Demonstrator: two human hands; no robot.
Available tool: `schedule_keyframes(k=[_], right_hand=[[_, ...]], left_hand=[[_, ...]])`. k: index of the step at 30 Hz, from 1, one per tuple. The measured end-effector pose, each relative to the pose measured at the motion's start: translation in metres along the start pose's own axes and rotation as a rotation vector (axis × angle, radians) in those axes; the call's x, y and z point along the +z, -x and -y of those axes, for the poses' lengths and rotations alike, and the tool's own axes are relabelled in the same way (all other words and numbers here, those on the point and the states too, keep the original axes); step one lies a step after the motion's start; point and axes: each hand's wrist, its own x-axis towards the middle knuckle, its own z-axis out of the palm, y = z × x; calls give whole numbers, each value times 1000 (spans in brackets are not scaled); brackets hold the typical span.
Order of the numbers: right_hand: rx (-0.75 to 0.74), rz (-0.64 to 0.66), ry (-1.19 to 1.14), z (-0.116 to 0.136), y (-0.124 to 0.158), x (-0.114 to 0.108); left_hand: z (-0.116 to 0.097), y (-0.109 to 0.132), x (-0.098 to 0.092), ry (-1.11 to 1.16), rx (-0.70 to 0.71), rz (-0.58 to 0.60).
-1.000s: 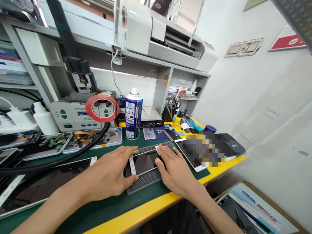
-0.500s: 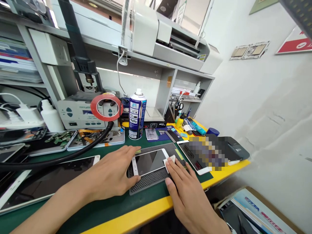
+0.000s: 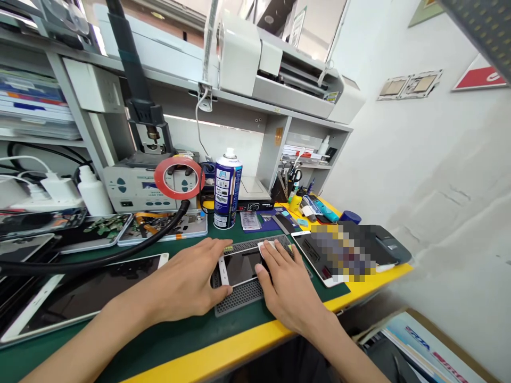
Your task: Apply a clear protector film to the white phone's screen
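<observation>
A white-framed phone [image 3: 238, 267] lies screen up on a dark perforated mat [image 3: 239, 295] on the green bench. My left hand [image 3: 187, 282] lies flat beside it, fingers spread, thumb and fingertips bracing the phone's left end. My right hand [image 3: 285, 284] rests over the right half of the screen, its fingers pressing a small white cloth [image 3: 264, 246] against the phone's far right corner.
A blue spray can [image 3: 227, 189] and a red tape roll [image 3: 179, 177] stand behind the mat, before a grey rework station [image 3: 136, 186]. A tablet [image 3: 75, 298] lies at left, another phone [image 3: 315, 258] at right. Trays of parts [image 3: 163, 226] and a black hose [image 3: 120, 250] cross the bench. The yellow bench edge [image 3: 239, 348] is near.
My right hand slid the cloth back up the screen from the near right corner toward the far right corner. My left hand stayed on the phone's left end.
</observation>
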Motion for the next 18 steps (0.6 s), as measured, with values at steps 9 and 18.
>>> schedule_keyframes(k=[9,18], right_hand=[[-168,46,-167,52,-6,2],[-70,29,-70,16,2,4]], left_hand=[[5,1,6,-21,69,-43],[2,0,1,-27,27,-4]])
